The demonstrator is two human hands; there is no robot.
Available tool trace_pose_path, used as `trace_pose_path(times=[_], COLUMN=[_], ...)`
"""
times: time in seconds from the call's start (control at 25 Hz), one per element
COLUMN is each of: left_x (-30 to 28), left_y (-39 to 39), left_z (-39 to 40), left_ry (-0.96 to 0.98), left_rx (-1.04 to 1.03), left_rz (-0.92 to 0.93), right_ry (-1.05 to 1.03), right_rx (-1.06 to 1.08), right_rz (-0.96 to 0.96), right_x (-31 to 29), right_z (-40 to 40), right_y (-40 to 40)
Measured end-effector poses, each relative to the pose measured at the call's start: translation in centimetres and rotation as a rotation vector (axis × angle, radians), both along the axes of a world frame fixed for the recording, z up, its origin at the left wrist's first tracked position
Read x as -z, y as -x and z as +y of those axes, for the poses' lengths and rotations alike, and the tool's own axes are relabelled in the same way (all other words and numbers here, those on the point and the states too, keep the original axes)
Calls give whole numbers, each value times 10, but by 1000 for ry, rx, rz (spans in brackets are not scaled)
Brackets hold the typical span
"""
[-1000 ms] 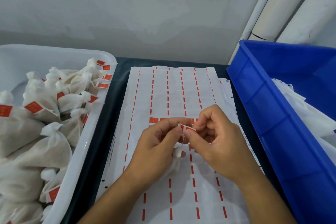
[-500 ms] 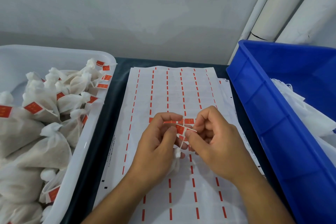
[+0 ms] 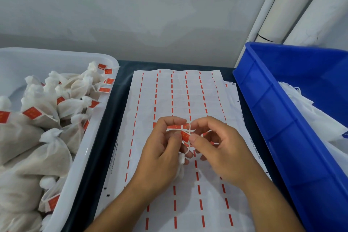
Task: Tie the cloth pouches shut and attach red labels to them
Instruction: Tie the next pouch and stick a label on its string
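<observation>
The label sheet (image 3: pixel 180 100) lies flat down the middle of the dark table (image 3: pixel 120 88), and everything else is placed around it. Its left edge runs close to the white tub (image 3: pixel 105 111), with only a narrow strip of table between them. Its right edge nearly meets the wall of the blue bin (image 3: pixel 278 118), where a second sheet peeks out from under it. The far edge of the sheet stops short of the grey wall (image 3: pixel 150 15), leaving a band of table there. Most of the sheet is peeled backing with thin red strips left between the rows.

Both hands work above the middle of the sheet. The left hand (image 3: pixel 162 149) has its fingers curled; thumb and forefinger pinch a red label (image 3: pixel 185 136), while the lower fingers hold a small cloth pouch (image 3: pixel 181 167) that hangs beneath the palm. The right hand (image 3: pixel 222 149) is curled too, its thumb and forefinger pinching the same label from the other side. A thin white string (image 3: pixel 189 128) loops up between the two hands.

Left of the sheet, the white tub is heaped with tied pouches (image 3: pixel 37 137) carrying red labels. Right of the sheet, the blue bin holds loose white cloth (image 3: pixel 320 117). Behind the bin, pale pipes (image 3: pixel 293 5) slant up the wall.
</observation>
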State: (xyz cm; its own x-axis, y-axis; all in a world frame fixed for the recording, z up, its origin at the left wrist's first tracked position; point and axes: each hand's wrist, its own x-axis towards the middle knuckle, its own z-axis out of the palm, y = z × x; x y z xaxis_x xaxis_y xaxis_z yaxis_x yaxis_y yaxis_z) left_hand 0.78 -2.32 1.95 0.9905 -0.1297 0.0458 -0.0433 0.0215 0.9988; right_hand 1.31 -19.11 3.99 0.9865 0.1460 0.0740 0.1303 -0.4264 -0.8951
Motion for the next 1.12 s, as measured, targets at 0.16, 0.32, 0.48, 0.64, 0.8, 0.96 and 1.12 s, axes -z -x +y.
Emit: trace_pose_path(times=[0.16, 0.32, 0.48, 0.64, 0.8, 0.96, 1.12], left_x=[1, -1, -1, 0, 3, 3, 5], left_y=[1, 2, 0, 3, 1, 1, 0], left_z=[-1, -2, -3, -4, -3, -1, -2], left_ry=[11, 63, 98, 64, 19, -72, -33], left_rx=[-7, -35, -89, -39, -44, -49, -111], left_rz=[18, 24, 30, -2, -14, -62, -76], right_ry=[12, -17, -44, -22, -135, -272, -322], right_rx=[23, 86, 152, 198, 228, 255, 242], right_rz=[-47, -65, -60, -64, -31, 26, 29], right_x=[0, 3, 6, 6, 6, 6, 5], right_z=[3, 7, 12, 14, 13, 14, 17], right_y=[1, 2, 1, 1, 1, 0, 2])
